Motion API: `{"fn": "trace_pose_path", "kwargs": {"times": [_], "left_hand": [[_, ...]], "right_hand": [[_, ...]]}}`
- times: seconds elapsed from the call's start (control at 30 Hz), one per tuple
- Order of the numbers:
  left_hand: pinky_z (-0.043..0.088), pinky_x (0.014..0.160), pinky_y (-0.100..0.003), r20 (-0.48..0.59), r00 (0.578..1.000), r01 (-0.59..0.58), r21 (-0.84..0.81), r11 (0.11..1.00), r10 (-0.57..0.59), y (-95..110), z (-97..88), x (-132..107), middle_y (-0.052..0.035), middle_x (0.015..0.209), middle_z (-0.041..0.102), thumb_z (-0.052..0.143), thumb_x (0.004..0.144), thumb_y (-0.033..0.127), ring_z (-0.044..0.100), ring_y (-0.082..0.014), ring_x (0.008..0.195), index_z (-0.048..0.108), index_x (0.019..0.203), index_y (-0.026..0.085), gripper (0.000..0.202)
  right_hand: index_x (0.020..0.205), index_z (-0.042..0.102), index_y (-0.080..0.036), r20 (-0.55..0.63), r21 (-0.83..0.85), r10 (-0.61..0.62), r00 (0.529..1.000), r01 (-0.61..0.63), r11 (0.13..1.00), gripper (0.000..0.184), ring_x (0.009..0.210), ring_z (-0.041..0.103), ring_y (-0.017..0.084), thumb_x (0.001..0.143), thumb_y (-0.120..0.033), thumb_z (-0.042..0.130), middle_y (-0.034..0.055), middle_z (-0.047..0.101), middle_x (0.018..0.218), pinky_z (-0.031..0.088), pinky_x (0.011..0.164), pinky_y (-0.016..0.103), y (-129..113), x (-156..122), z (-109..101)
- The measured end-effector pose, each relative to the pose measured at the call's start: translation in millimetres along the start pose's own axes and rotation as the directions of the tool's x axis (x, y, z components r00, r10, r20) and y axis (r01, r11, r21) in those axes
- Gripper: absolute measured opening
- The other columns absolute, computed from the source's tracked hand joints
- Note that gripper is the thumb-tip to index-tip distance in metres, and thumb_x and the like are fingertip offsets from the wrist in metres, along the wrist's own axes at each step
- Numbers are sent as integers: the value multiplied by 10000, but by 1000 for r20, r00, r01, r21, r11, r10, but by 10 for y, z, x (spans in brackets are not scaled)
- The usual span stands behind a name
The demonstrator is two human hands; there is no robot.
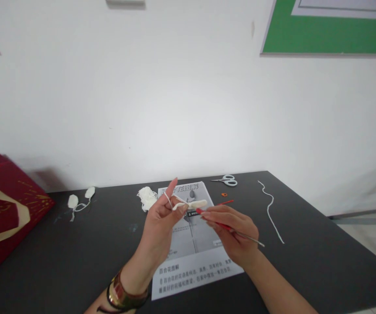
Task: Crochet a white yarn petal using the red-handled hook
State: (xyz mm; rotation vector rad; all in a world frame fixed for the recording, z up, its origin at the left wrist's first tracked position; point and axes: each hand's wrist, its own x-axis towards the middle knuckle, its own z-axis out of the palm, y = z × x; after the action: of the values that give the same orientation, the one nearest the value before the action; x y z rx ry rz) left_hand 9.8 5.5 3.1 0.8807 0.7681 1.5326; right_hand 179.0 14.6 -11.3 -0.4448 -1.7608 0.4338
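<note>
My left hand (162,222) is raised over the dark table (305,261), fingers pinched on a small white crocheted piece (196,203), with white yarn looped over the raised index finger. My right hand (232,229) grips a red-handled crochet hook (227,226) whose tip meets the white piece. Both hands hover above a printed instruction sheet (194,266).
A loose bundle of white yarn (146,197) lies behind the left hand. Two small white crocheted petals (80,199) sit at the left, near a red gift bag (1,213). Scissors (227,180), a small orange marker (224,194) and a white yarn strand (269,209) lie at the right.
</note>
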Motion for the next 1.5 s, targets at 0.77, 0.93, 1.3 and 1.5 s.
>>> {"fn": "trace_pose_path", "kwargs": {"times": [0.77,0.93,1.3,1.5], "left_hand": [[440,757,-272,110,969,-244,345,906,219,52,-79,48,35,719,530,670,774,208,491,-111,708,355,1398,269,702],[428,762,-285,208,958,-269,402,875,199,79,-121,46,27,717,531,657,786,195,498,-130,745,390,1378,287,656],[446,710,-303,239,967,-178,402,898,85,159,-87,7,-3,724,540,685,749,192,510,-153,718,477,1337,232,625],[435,773,-299,206,971,-194,379,905,122,114,-51,-24,18,719,530,662,769,183,494,-125,710,481,1331,247,594]], "right_hand": [[1050,602,-133,6,-199,-197,980,194,961,349,712,587,165,746,31,550,90,647,833,515,582,292,-171,-15,-51],[1004,622,-185,-96,-30,5,995,-8,1000,288,723,586,168,792,-16,526,59,648,827,482,583,305,-131,-72,-95],[780,669,-180,-226,523,442,868,-275,807,98,521,549,120,836,-228,606,15,634,669,466,475,259,-31,23,-167],[723,652,-144,-11,770,785,619,-496,401,164,399,479,67,768,-299,686,-21,598,527,495,392,187,47,121,-81]]}}
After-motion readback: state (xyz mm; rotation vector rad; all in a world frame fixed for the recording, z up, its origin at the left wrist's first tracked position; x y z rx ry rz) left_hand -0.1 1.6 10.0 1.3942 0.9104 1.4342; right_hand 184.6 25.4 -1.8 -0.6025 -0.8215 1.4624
